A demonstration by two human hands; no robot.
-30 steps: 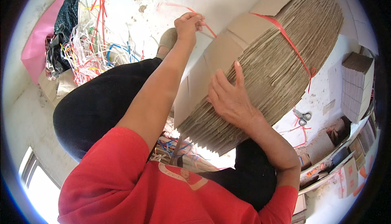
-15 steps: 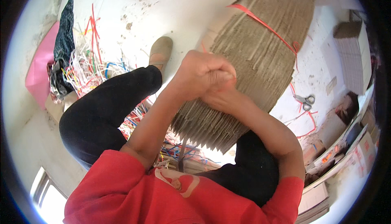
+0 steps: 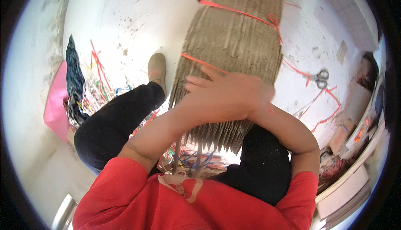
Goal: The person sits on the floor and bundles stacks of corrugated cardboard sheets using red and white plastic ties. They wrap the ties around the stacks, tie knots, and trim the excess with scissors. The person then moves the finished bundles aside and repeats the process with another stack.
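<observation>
We've got both hands (image 3: pixel 227 98) crossed at frame centre, fingers spread flat on the cardboard bundle (image 3: pixel 234 42), whose long axis runs up-frame from us.

One tied bundle of flattened cardboard (image 3: pixel 234 42) at centre, far of the lap, with two red straps (image 3: pixel 238 13) across it. A second cardboard stack (image 3: pixel 348 14) at far right: two stacks in all. One pair of scissors (image 3: pixel 321 78) on the floor to the right. One shoe (image 3: pixel 157 67) showing, left of the bundle. One pink sheet (image 3: pixel 56 104) at far left. Two hands (image 3: pixel 227 98) overlapped near the bundle's near end, blurred.
</observation>
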